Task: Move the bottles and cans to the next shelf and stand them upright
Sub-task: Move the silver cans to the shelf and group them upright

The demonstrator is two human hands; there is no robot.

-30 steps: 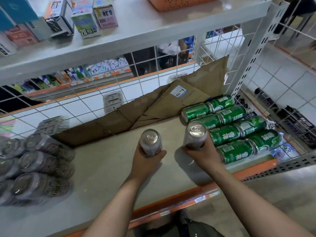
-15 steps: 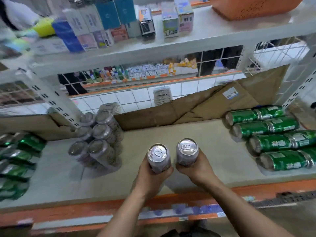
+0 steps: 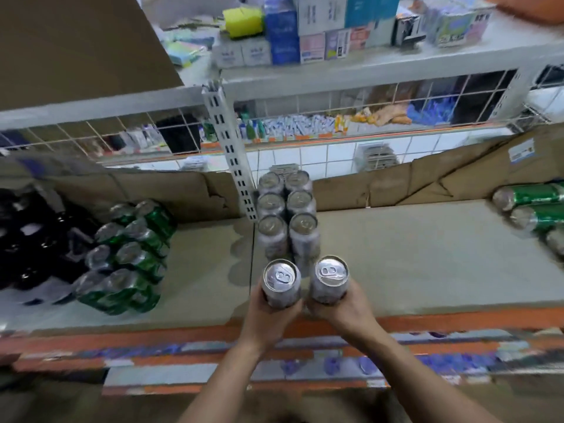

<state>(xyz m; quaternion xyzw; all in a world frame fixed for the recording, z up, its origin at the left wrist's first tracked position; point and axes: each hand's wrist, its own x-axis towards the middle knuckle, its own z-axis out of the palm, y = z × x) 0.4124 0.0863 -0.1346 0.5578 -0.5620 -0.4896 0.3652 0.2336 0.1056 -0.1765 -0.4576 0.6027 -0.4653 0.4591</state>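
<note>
Over the front of the shelf (image 3: 412,254), just short of the standing silver cans (image 3: 287,215), the left hand (image 3: 268,312) curls round the left can (image 3: 280,283) and the right hand (image 3: 345,309) round the right can (image 3: 329,279), both upright. Smooth, rigid, likely full and weighty: best gripped firmly round the mid-body.

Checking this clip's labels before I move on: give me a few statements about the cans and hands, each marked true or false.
1. The left hand holds the left can, and the right hand holds the right can. True.
2. The held cans are upside down. False: their tabs face up.
3. Six silver cans stand in a block behind them. True.
4. The right green cans stand upright. False: they lie on their sides.
</note>
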